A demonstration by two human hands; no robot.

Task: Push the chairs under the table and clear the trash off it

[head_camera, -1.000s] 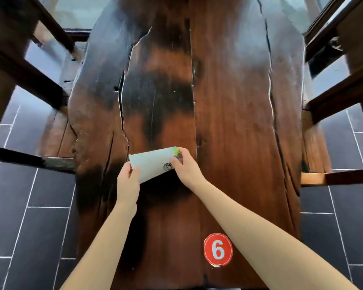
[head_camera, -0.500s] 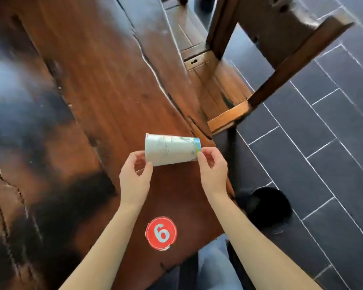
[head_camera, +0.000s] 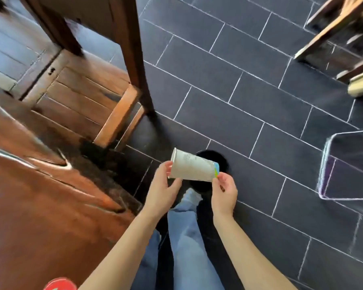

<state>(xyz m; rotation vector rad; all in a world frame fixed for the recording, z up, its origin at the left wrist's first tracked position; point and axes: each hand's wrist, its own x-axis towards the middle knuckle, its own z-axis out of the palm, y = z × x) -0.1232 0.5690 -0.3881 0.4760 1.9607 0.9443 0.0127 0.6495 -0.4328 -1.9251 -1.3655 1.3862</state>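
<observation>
Both hands hold 1 white paper cup in the air, clear of the wooden table and out over the dark tiled floor. On the cup's wide rim end, the left hand grips with the thumb pressed up against the rim and the other fingers curled beneath the wall, palm turned toward the right. At the narrow base, where a blue and green band shows, the right hand pinches the edge between thumb and forefinger, with its remaining fingers folded loosely into the palm. Each forearm reaches forward from the bottom of the view, bare to the elbow, and the 2 wrists sit level with each other, a little apart.

That cup lies on its side, mouth toward the table and slightly raised, base tipped down to the right. Directly below it a black shoe rests on the tiles, and blue jeans run down between the forearms.

To the left, the table's rough live edge crosses the view diagonally, and a red round sticker peeks in at the bottom edge. Behind the table corner stands a wooden chair, its slatted seat partly under the tabletop and its dark back post rising toward the top of the view. A clear plastic bin sits on the floor at the right, well apart from the cup. More wooden furniture shows blurred in the upper right corner.
</observation>
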